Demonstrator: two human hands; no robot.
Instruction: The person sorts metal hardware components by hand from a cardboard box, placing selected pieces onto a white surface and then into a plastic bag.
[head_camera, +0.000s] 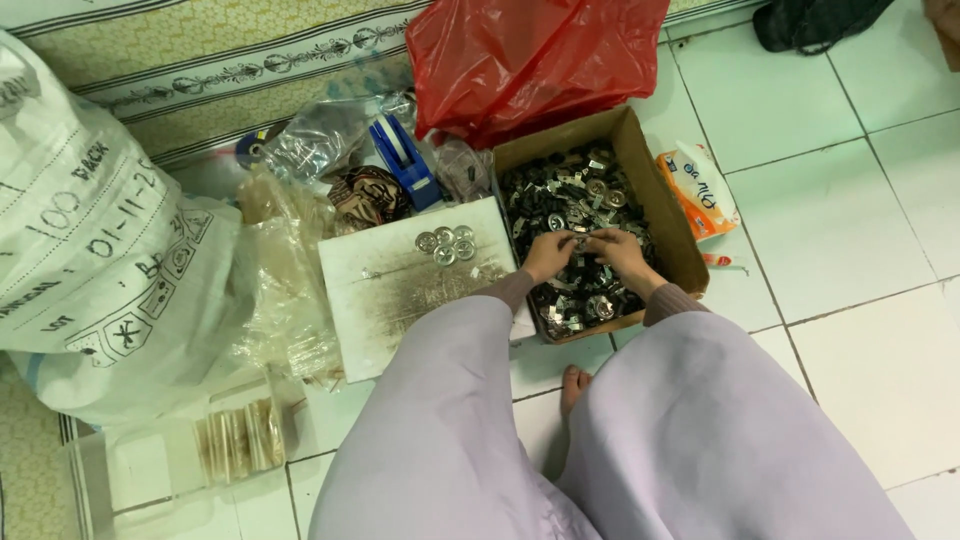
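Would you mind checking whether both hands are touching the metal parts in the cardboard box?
Touching: the head view shows the left hand and right hand resting on the metal parts.

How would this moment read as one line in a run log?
left hand: in cardboard box, on metal parts | right hand: same, touching left | white board: round metal discs

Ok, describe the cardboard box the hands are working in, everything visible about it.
The cardboard box is brown, shallow and open-topped, sitting flat on the white tiled floor, turned at an angle. It is filled with small dark and silvery metal parts. The left hand and right hand meet over the parts near its middle. A white board lies against its left side, a red plastic bag overhangs its far end, and an orange-and-white packet lies on its right.
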